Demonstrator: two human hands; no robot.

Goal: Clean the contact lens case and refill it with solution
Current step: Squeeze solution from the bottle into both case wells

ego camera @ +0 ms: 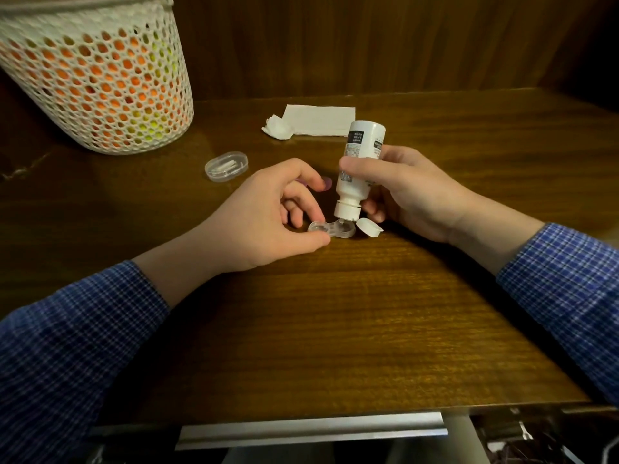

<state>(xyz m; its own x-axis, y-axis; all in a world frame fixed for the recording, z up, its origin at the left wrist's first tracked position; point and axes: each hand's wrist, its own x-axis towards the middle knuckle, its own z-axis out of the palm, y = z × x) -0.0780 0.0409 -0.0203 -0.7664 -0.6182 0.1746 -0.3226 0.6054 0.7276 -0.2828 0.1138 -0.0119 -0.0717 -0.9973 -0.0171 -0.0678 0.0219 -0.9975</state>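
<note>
Wooden table point(335, 329), mid-surface: left hand point(268, 222) pinches the lens case point(331, 228) flat, right hand point(412, 192) grips the inverted solution bottle point(358, 162) over its right well, so refilling is underway; next, likely shift nozzle to left well.

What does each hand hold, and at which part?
The right hand grips the upturned bottle around its middle. The left hand pinches the lens case at its left well, on the table.
</note>
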